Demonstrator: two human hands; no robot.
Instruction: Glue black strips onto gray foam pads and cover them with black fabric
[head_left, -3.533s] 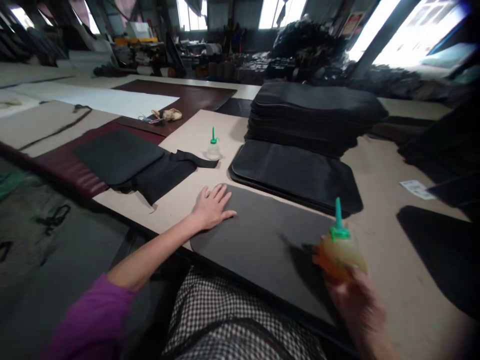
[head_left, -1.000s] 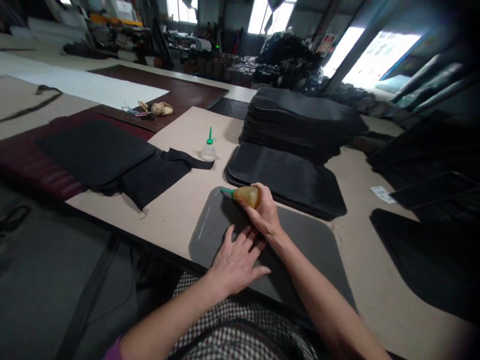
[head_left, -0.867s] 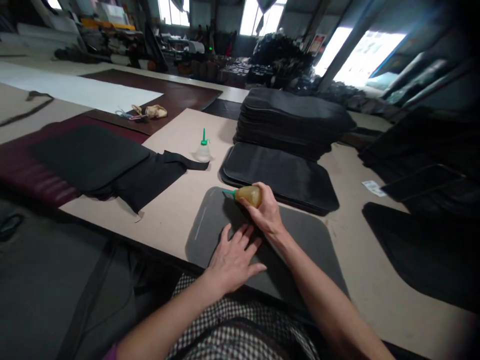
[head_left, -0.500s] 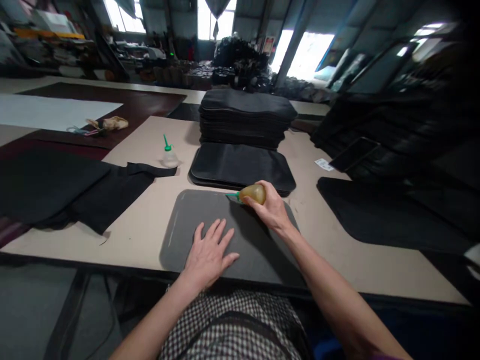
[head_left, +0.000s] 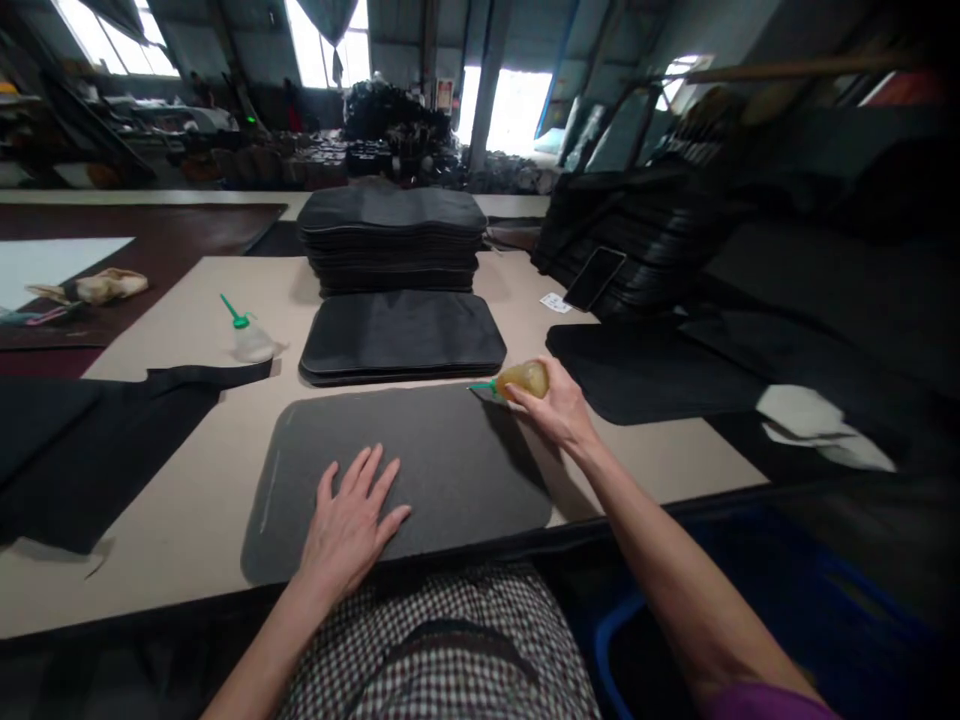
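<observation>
My left hand [head_left: 351,520] lies flat with spread fingers on a dark grey panel [head_left: 427,470] with rounded corners. A pale streak runs along the panel's left edge. In my right hand [head_left: 559,405] is a squeeze bottle [head_left: 525,381] of yellowish liquid, tipped on its side. Its green nozzle points left, with the tip at the panel's far edge, near the far right corner. Just beyond the panel lies a low stack of black panels [head_left: 405,335]. A second squeeze bottle [head_left: 253,342], clear with a green nozzle, stands to the left.
A taller stack of black panels [head_left: 394,240] rises behind. Black sheets [head_left: 97,430] lie at left, and another black panel [head_left: 637,370] at right. A phone [head_left: 596,278] leans against a black pile beside a white label [head_left: 555,302]. A crumpled white piece [head_left: 817,425] sits far right.
The view has swung to the right. My right hand has carried the bottle's nozzle rightward along the panel's far edge. My left hand stays flat on the panel.
</observation>
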